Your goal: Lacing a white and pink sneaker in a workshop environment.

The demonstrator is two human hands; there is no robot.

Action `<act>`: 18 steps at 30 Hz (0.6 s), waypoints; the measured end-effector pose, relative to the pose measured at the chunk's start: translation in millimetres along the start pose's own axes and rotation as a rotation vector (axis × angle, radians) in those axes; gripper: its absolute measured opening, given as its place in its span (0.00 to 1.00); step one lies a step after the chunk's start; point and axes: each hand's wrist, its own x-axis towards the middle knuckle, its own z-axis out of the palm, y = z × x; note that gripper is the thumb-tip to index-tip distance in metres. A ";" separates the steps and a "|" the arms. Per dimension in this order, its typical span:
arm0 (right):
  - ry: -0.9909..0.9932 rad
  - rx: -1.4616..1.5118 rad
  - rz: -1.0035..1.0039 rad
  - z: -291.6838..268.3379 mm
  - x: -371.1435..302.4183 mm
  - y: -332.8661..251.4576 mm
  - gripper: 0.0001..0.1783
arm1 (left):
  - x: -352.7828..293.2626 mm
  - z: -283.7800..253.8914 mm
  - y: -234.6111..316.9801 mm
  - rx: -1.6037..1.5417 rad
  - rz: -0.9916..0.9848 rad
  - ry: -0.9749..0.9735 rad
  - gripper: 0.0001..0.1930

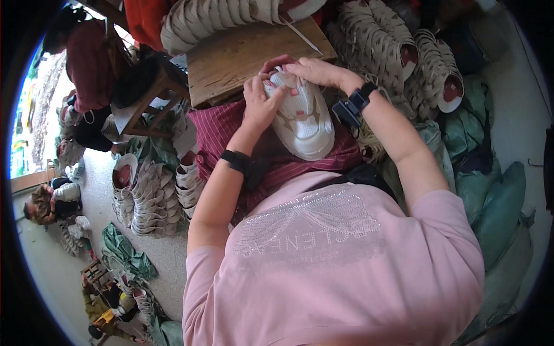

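A white sneaker (309,134) rests on the maroon striped cloth (216,130) over my lap, its toe toward me and its opening away. My left hand (262,102) grips the shoe's left side near the tongue, with the thumb over the lacing area. At the far end, my right hand (316,72) is curled over the collar, and its fingertips are partly hidden. Reddish lining and a loop of white lace show between the hands.
A wooden table (248,60) stands just ahead, bearing a long nested row of pale shoe uppers (210,23). More stacked uppers (381,37) sit at right, above green sacks (499,199). Stacks (153,196) stand on the floor at left, near a stool (153,95) and seated people.
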 end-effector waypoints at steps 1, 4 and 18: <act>-0.040 -0.014 -0.010 -2.3 5.4 1.5 0.41 | 1.5 -2.0 1.7 0.008 0.035 -0.004 0.27; -0.051 -0.025 -0.027 -0.5 7.0 3.3 0.40 | 0.6 -5.1 5.8 -0.038 -0.055 -0.051 0.28; -0.251 -0.119 0.130 -10.8 17.3 16.3 0.41 | 0.7 -0.5 -27.6 -0.170 -0.143 -0.166 0.28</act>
